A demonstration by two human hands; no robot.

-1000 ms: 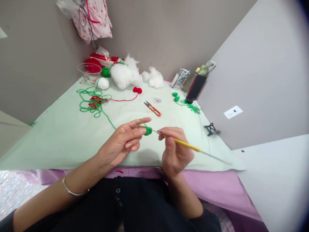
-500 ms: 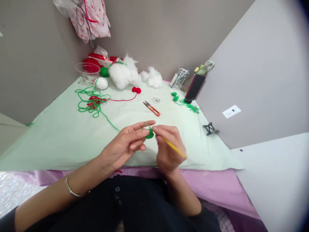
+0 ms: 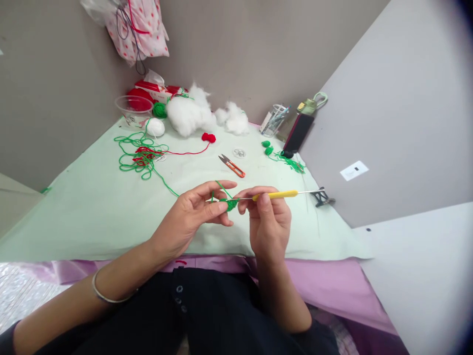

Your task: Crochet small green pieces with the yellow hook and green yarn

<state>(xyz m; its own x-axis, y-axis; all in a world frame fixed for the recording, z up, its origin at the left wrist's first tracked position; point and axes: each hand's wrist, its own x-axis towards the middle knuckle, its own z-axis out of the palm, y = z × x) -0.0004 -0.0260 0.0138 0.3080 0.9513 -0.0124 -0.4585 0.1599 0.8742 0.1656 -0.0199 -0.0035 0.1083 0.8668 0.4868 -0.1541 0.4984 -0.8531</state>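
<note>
My left hand (image 3: 199,209) pinches a small green crochet piece (image 3: 232,204) between thumb and fingers. Green yarn (image 3: 168,186) runs from the loose heap into this hand and over its raised index finger. In my right hand (image 3: 269,222) is a crochet hook (image 3: 277,195) with a yellow grip, held level between thumb and fingers. Its thin metal shaft reaches left to the green piece, and the other metal end points right. Whether a loop sits on the hook's tip is too small to tell.
Orange thread snips (image 3: 232,166) lie ahead of my hands, near a small round clear container (image 3: 239,153). Tangled yarn (image 3: 138,155) spreads at left. White stuffing (image 3: 188,113) sits at the back. A pen cup (image 3: 273,121), phone (image 3: 299,133) and black clip (image 3: 322,197) are at right.
My right hand has turned the hook from a slant down to the right to nearly level, baring its shaft. My left hand's fingers have shifted slightly around the green piece.
</note>
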